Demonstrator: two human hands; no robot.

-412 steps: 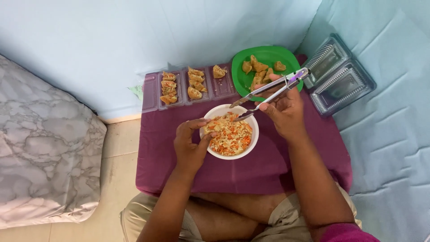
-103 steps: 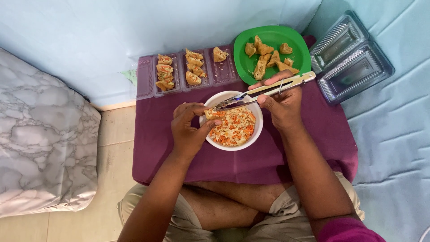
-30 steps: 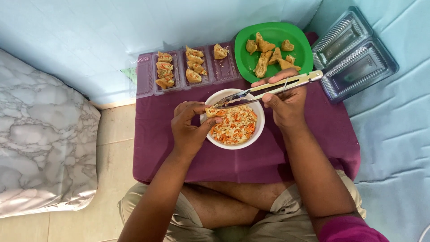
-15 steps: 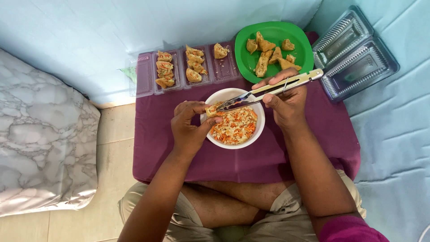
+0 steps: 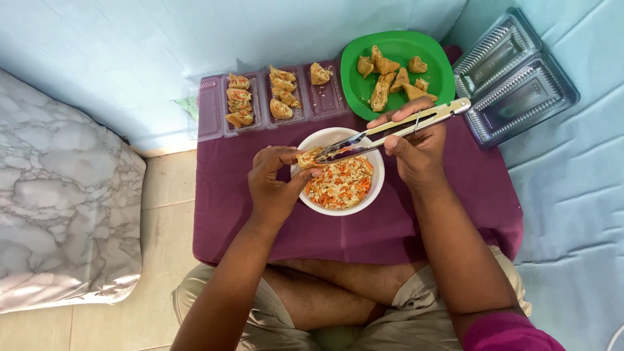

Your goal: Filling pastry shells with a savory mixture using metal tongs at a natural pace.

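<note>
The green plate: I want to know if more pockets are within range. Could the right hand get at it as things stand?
Probably yes. The right hand sits just below the green plate, with bare purple cloth between them. But it already grips tongs whose tips point into the white bowl, so it would have to swing them round.

The left hand (image 5: 276, 185) covers part of the white bowl's (image 5: 325, 207) rim, and its fingers hide most of the small fried pastry (image 5: 307, 158) they pinch. The tips of the metal tongs (image 5: 396, 129) blur into that pastry, so whether they touch it is unclear. The purple surface (image 5: 416, 227) hides the legs' far parts, and the grey marbled cushion (image 5: 62, 208) is cut off at the left edge.
</note>
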